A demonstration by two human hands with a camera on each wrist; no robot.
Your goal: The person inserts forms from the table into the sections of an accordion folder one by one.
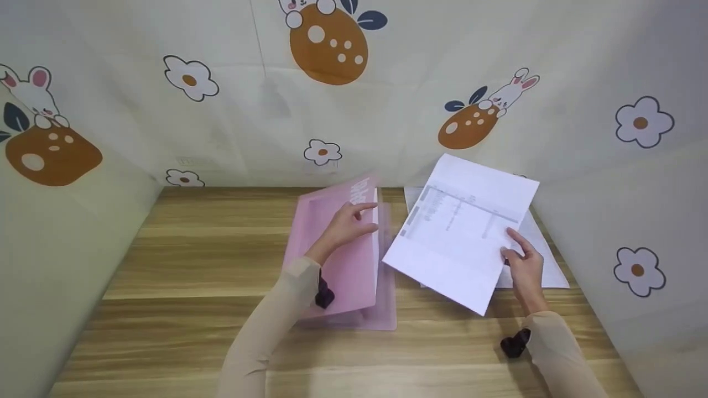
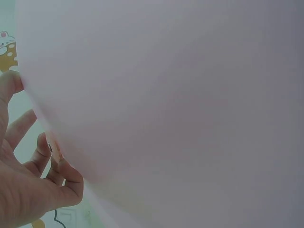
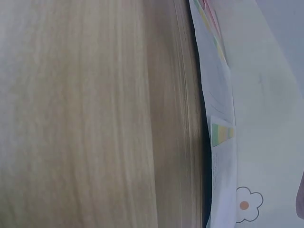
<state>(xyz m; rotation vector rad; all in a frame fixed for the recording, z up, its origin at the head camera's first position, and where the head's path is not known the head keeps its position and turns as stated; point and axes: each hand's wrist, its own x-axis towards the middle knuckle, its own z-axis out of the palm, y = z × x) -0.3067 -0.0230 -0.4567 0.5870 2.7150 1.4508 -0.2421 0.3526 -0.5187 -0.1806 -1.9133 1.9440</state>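
The left hand grips the pink folder, seemingly propping it open, while the right hand pinches a printed sheet.

The folder is pink and translucent, with white lettering near the top of its cover. The cover is partly raised; the left hand holds its right edge, where white pages show. Right of the folder, the right hand pinches a slanted white sheet showing a faint grey table. Paper lies beneath it, also right of the folder.
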